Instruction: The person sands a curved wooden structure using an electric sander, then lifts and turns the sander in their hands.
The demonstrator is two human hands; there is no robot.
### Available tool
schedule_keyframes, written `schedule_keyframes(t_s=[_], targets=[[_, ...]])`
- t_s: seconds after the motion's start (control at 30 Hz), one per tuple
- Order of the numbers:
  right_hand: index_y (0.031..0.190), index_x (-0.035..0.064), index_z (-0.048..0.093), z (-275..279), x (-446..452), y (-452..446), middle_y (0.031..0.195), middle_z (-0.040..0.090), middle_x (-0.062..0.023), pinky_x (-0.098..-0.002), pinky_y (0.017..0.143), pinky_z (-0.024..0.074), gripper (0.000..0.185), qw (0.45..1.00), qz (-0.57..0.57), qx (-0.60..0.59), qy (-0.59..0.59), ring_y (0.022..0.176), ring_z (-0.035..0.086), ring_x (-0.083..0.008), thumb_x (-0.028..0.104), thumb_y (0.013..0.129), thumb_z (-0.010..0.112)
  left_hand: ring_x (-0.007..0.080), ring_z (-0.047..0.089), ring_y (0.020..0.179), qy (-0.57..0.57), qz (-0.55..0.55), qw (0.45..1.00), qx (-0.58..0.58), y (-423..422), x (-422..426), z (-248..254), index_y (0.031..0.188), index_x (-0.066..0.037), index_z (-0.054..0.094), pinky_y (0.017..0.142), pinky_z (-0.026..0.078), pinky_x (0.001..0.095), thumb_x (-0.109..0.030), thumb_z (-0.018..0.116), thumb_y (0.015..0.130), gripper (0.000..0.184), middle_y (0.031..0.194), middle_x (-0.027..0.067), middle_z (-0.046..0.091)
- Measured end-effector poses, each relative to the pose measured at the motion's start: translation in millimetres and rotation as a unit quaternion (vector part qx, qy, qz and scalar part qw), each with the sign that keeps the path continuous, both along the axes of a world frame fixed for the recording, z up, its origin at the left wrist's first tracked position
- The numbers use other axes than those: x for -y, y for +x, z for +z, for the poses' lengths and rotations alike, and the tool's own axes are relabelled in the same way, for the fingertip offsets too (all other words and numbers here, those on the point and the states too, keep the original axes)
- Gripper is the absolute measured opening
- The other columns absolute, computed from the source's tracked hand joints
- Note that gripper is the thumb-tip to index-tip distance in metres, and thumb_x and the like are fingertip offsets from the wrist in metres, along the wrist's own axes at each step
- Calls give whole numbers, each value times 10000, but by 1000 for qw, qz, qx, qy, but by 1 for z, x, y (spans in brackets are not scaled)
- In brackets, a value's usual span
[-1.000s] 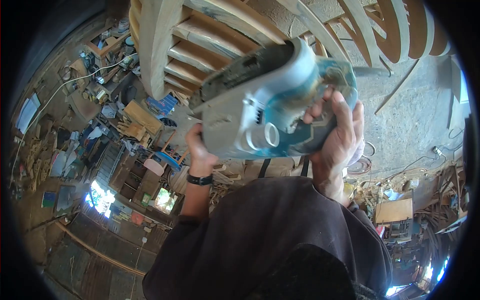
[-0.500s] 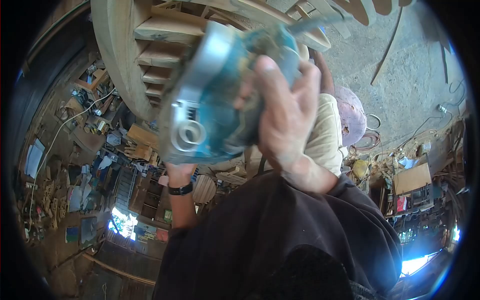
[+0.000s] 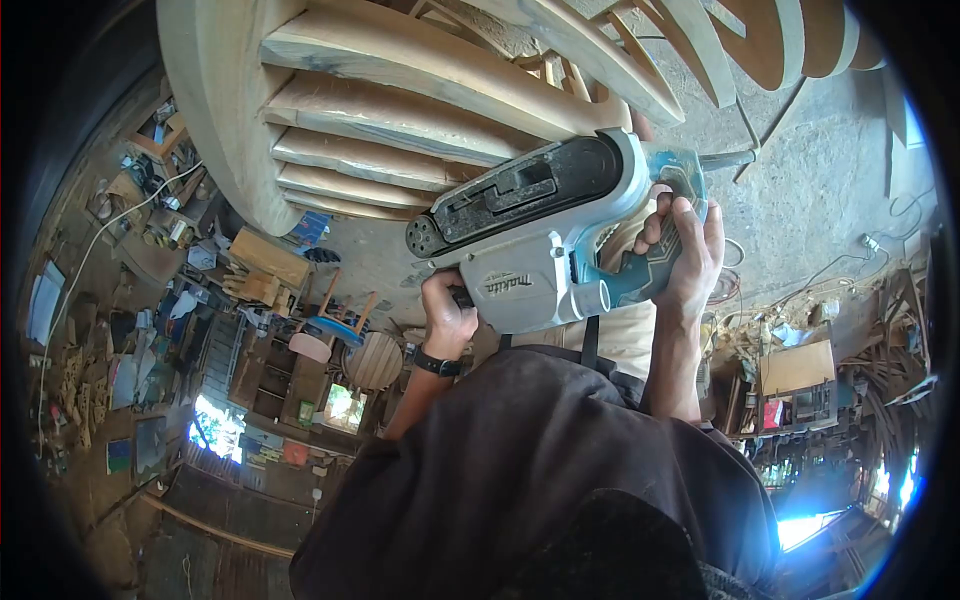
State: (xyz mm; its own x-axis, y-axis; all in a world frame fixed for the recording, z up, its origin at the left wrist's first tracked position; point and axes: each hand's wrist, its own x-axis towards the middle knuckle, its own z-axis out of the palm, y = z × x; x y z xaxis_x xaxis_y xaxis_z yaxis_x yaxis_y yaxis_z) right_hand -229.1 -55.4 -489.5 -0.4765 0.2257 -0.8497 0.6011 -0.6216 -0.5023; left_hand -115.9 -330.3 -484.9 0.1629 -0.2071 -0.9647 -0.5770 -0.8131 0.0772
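A teal and silver Makita belt sander [image 3: 520, 285] is held in both hands in front of my body, tilted with its black belt-housing side up. My right hand [image 3: 690, 250] is wrapped round the teal rear handle on the right. At the sander's lower left, my left hand [image 3: 448, 315], a black watch on its wrist, is closed round a dark front grip, mostly hidden. Just beyond the sander lies a wooden frame with several curved slats [image 3: 380, 115]. The tool overlaps the slats' near ends; whether it touches them I cannot tell.
More curved wooden pieces [image 3: 775, 40] stand at the upper right. A power cable [image 3: 850, 250] lies on the concrete floor [image 3: 800, 170] at right. To the left are a blue stool [image 3: 335, 330], a round wooden top [image 3: 376, 360] and cluttered wood scraps.
The sander has turned and moved right and away from my face, its black side now showing. My left hand has come into view at its front. Both hands stay on it.
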Motion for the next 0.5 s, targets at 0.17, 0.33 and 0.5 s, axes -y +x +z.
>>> schedule_keyframes(t_s=[0.17, 0.33, 0.5], targets=[[1024, -19, 492, -14, -18, 6, 851, 586, -119, -269, 495, 509, 122, 999, 27, 24, 14, 583, 567, -147, 84, 958, 506, 213, 615, 763, -43, -5, 999, -17, 20, -12, -16, 742, -6, 614, 689, 488, 310, -15, 479, 683, 148, 830, 87, 644], [1041, -12, 479, -15, -38, -1, 875, 586, -114, -263, 495, 514, 123, 998, 44, 36, 35, 603, 574, -141, 72, 955, 504, 265, 632, 875, 21, 1, 999, -44, 13, -32, -18, 835, 5, 632, 837, 524, 378, -55, 451, 694, 237, 928, 115, 659], [1046, -1, 481, -15, -41, -7, 845, 578, -100, -261, 490, 508, 126, 996, 69, 40, 50, 591, 571, -139, 84, 956, 506, 256, 627, 886, 5, -36, 999, -32, 5, -46, -18, 815, 4, 625, 826, 521, 365, -50, 454, 696, 215, 921, 112, 657]])
